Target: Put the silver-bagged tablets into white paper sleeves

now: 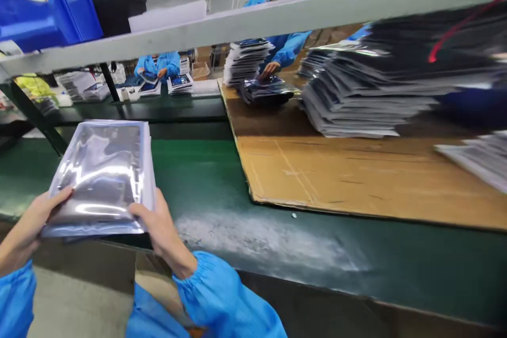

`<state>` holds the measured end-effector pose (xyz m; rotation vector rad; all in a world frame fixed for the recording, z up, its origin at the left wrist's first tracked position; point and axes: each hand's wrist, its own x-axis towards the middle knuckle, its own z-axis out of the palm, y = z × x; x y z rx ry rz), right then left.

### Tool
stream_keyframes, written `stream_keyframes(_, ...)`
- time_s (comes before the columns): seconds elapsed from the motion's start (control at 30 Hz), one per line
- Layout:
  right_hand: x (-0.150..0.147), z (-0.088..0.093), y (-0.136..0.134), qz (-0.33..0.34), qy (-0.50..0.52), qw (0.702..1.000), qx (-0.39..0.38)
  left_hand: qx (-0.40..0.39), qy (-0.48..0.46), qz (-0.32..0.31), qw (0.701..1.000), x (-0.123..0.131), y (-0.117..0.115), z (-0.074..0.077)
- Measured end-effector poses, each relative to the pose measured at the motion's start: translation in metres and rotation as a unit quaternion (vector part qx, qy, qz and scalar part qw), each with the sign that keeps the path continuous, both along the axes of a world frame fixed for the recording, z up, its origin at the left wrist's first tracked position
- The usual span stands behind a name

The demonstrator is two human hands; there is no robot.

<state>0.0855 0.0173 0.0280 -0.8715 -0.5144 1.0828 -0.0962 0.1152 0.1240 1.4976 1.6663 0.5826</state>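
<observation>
One left grip (35,217), one right grip (161,229) — both clamped on one shiny stack (103,174)

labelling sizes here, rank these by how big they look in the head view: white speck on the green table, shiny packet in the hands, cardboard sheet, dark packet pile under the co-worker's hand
1. Cardboard sheet
2. Shiny packet; being nearer the camera may enlarge it
3. Dark packet pile
4. White speck

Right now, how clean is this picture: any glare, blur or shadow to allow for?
Head view: white glare streaks the glossy packet; head view: the tall stack blurs toward the right edge; head view: shadow darkens the cardboard beside that stack.
</observation>
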Motion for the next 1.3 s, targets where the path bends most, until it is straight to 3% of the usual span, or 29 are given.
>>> stream_keyframes(0.07,0.028,-0.020,-0.036,-0.019,-0.014,1.000,-0.004,0.002,-0.034,-0.067,0.997,0.029,-0.019,-0.025)
stream_keyframes(0.17,0.071,-0.057,-0.084,-0.050,-0.034,0.997,-0.052,0.042,-0.057,-0.170,0.983,0.076,-0.038,-0.076)
stream_keyframes(0.33,0.113,-0.122,-0.125,-0.107,-0.008,0.983,-0.147,-0.057,-0.143,-0.211,0.965,0.141,-0.056,-0.164)
stream_keyframes(0.43,0.128,-0.144,-0.132,-0.115,-0.008,0.977,-0.179,-0.081,-0.154,-0.223,0.959,0.159,-0.060,-0.192)
stream_keyframes(0.57,0.143,-0.141,-0.139,-0.068,-0.126,0.965,-0.219,-0.086,-0.140,-0.235,0.958,0.156,-0.065,-0.199)
stream_keyframes(0.67,0.144,-0.132,-0.147,-0.119,-0.299,0.904,-0.282,-0.054,-0.094,-0.227,0.968,0.144,-0.076,-0.201)
stream_keyframes(0.73,0.143,-0.128,-0.150,-0.173,-0.363,0.862,-0.308,0.023,-0.035,-0.185,0.982,0.138,-0.082,-0.205)
stream_keyframes(0.77,0.143,-0.127,-0.150,-0.177,-0.374,0.856,-0.310,0.064,-0.010,-0.160,0.985,0.136,-0.084,-0.206)
stream_keyframes(0.83,0.144,-0.126,-0.145,-0.149,-0.369,0.868,-0.299,0.106,0.009,-0.138,0.985,0.135,-0.084,-0.208)
stream_keyframes(1.03,0.160,-0.127,-0.110,-0.107,-0.343,0.894,-0.268,0.103,-0.022,-0.198,0.975,0.136,-0.070,-0.209)
stream_keyframes(1.17,0.166,-0.122,-0.099,-0.091,-0.355,0.893,-0.261,0.099,-0.061,-0.197,0.974,0.135,-0.064,-0.213)
stream_keyframes(1.3,0.159,-0.100,-0.101,-0.122,-0.387,0.875,-0.262,0.150,-0.057,-0.185,0.970,0.135,-0.066,-0.205)
